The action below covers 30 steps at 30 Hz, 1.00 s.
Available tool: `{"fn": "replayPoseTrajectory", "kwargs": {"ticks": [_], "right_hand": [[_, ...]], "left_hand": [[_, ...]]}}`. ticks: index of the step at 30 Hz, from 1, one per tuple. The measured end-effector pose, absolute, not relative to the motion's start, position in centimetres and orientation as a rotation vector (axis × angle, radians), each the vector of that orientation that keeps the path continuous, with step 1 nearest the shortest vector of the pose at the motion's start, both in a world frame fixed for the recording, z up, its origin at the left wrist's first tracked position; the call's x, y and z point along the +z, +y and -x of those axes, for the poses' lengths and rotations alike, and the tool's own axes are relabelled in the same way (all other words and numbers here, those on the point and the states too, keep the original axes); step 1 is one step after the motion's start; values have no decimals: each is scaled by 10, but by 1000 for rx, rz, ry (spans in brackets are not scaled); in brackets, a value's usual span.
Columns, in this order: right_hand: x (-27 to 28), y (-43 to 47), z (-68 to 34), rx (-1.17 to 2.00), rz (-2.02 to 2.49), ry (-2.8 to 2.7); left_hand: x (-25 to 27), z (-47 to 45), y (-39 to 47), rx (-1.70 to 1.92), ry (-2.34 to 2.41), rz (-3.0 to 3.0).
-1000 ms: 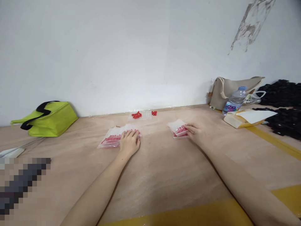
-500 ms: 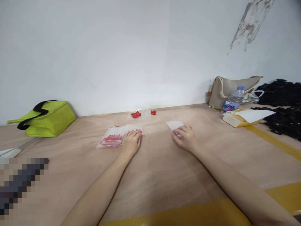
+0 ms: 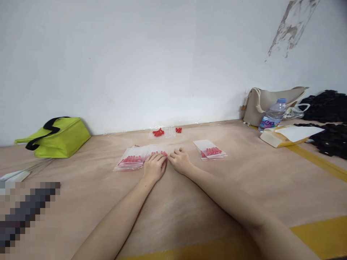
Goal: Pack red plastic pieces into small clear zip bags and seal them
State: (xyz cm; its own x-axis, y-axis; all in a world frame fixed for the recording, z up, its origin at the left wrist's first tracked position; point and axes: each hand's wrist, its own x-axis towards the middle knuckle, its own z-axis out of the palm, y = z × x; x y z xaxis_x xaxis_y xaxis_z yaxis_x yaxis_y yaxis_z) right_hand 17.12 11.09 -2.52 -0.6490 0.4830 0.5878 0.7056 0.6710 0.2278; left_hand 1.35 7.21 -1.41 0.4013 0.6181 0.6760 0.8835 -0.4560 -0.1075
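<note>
My left hand point(image 3: 154, 167) rests flat on the right end of a stack of clear bags with red pieces point(image 3: 134, 159), fingers spread over it. My right hand point(image 3: 179, 160) lies beside it on the table, fingertips touching the stack's right edge, holding nothing. A smaller pile of filled bags point(image 3: 210, 150) lies to the right, apart from both hands. Loose red pieces point(image 3: 158, 132) sit on clear plastic near the wall, with a few more red pieces point(image 3: 178, 130) just right of them.
A lime green bag point(image 3: 55, 137) stands at the far left by the wall. At the far right are a beige bag point(image 3: 271, 103), a water bottle point(image 3: 271, 116), a yellow envelope with white paper point(image 3: 287, 134) and black fabric point(image 3: 329, 122). Yellow tape point(image 3: 317, 160) crosses the table.
My right hand has let go of the smaller pile of bags and moved left to the edge of the big stack. My left hand has stayed on the stack.
</note>
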Motion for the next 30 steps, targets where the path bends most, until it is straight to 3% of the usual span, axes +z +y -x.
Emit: {"fn": "replayPoseTrajectory", "kwargs": {"ticks": [10, 24, 30], "right_hand": [[-23, 98, -238, -859, 884, -2269], [-23, 75, -267, -650, 965, -2166], [-25, 83, -272, -754, 814, -2213]], "left_hand": [[-16, -12, 70, -787, -1344, 2290], [-29, -44, 72, -823, -841, 2370], [-27, -35, 78, -775, -737, 2281]]}}
